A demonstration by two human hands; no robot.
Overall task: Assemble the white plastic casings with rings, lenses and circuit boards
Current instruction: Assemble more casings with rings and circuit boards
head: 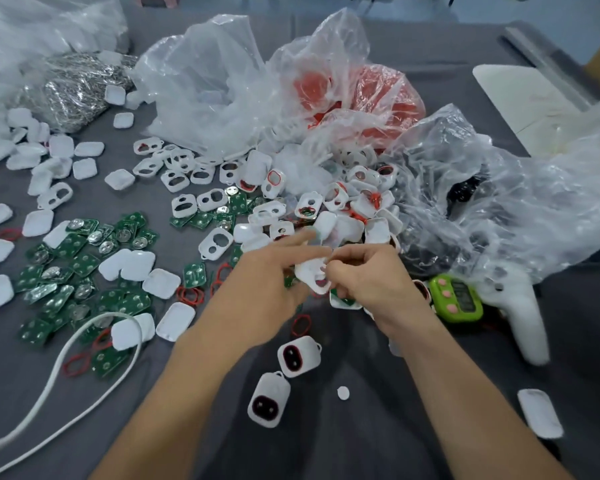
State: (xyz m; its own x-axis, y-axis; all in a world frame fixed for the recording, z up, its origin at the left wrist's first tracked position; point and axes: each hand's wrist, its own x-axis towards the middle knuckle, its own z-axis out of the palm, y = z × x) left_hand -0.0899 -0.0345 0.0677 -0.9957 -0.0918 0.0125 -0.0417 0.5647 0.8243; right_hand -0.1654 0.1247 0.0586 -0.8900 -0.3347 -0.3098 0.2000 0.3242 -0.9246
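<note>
Both hands meet at the centre of the grey table. My left hand (274, 275) and my right hand (364, 278) pinch one white plastic casing (312, 273) between them, its two openings facing up; something red shows in the lower opening. Two closed white casings with dark red-ringed openings, one casing (298, 355) above the other casing (268, 400), lie just below my wrists. Green circuit boards (84, 265) are spread at the left, with loose red rings (300, 323) among them. A heap of white casing halves (326, 209) lies behind my hands.
Crumpled clear plastic bags (222, 84) stand at the back, one holding red parts (378, 95). A green timer (459, 299) and a white handheld tool (523, 320) lie at the right. A white cable (66, 368) curves across the lower left. A small white disc (343, 393) lies near the front.
</note>
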